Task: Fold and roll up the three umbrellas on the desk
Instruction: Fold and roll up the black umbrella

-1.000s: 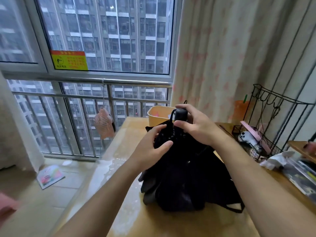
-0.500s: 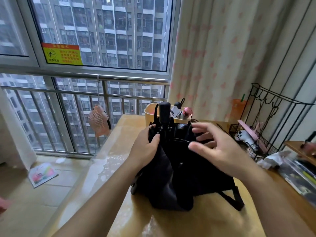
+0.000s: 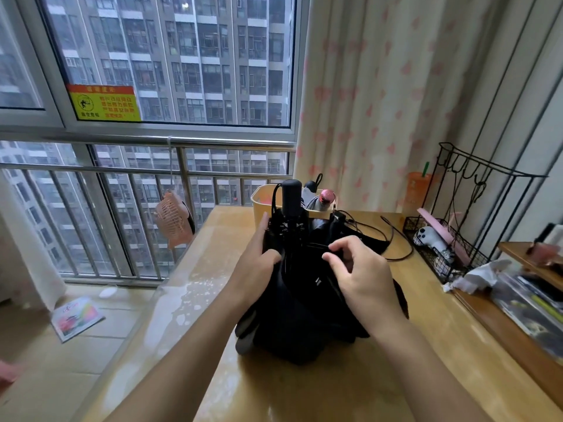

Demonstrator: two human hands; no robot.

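A collapsed black umbrella (image 3: 300, 318) stands handle-up on the wooden desk (image 3: 335, 391), its loose canopy bunched around the shaft. Its black handle (image 3: 291, 196) points up. My left hand (image 3: 259, 263) grips the umbrella just below the handle, thumb in front. My right hand (image 3: 359, 278) pinches a fold of the black fabric on the right side with curled fingers. Behind, a yellow bin (image 3: 262, 205) holds two more folded umbrellas, one with a pink-capped handle (image 3: 326, 197) and one with a dark handle (image 3: 311, 187).
A black wire rack (image 3: 457, 239) with a white game controller and pink items stands at the right. Papers, tissue and a wooden shelf lie along the right edge. A black cable loops behind the umbrella. A peach fan hangs on the window railing at left.
My right hand left the handle top, dropped to the canopy's right side and closed its fingers on a fold. The handle now stands bare, and my left hand has held its grip.
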